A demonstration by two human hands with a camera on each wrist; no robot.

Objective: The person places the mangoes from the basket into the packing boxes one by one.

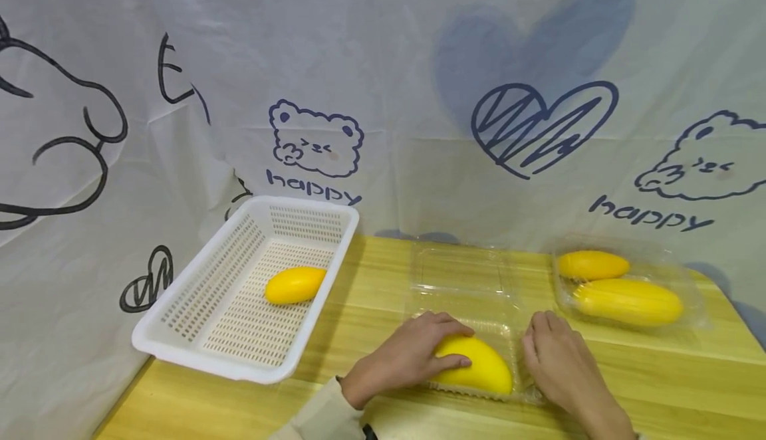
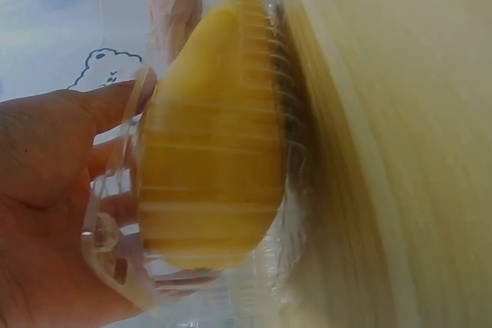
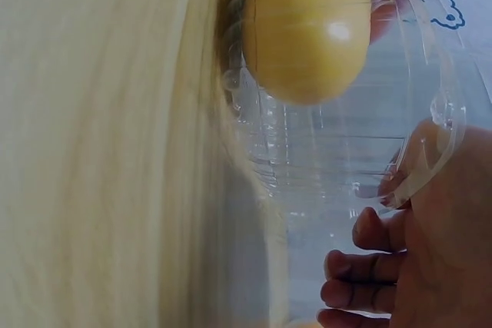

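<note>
A yellow mango (image 1: 481, 363) lies in the base of a clear plastic clamshell box (image 3: 453, 128), whose lid (image 1: 461, 270) is folded back toward the wall. My left hand (image 1: 413, 350) grips the mango from the left, thumb on the near side and fingers over the far side. At the box's right edge, my right hand (image 1: 556, 360) has its fingers curled and pinches the rim. Seen from the left wrist, the mango (image 2: 211, 144) shows through the ribbed plastic wall, with part of the left fingers hidden behind it.
On the left stands a white perforated basket (image 1: 251, 320) with one mango (image 1: 293, 286) inside. A second clear box (image 1: 694, 300) at the back right holds two mangoes (image 1: 631, 302). A printed cloth (image 1: 407, 61) hangs behind the wooden table (image 1: 676, 387).
</note>
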